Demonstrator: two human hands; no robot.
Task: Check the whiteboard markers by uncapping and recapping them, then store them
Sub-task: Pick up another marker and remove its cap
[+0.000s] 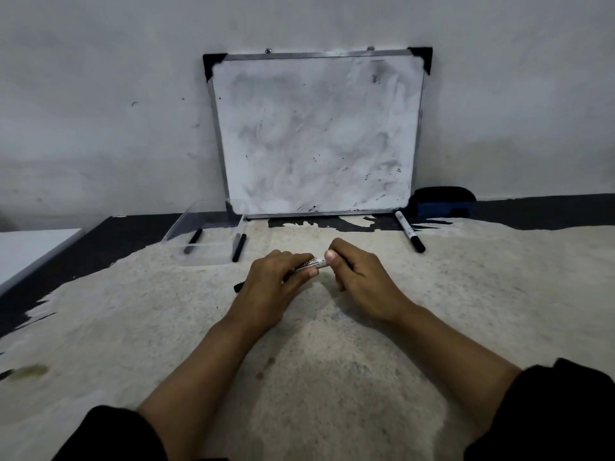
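Observation:
My left hand (278,281) grips the white barrel of a whiteboard marker (311,263) at the table's middle; its black tail end pokes out to the left of the hand. My right hand (357,271) closes over the marker's other end, hiding the cap. A clear plastic tray (203,242) at the back left holds one black marker (193,241). A second marker (239,247) rests at the tray's right wall. Another marker (410,231) lies loose on the table at the back right.
A smudged whiteboard (317,134) leans against the wall behind the table. A blue and black eraser (442,201) sits at its right foot. The worn tabletop (299,361) has a dark edge on the left, beside a white surface (30,251).

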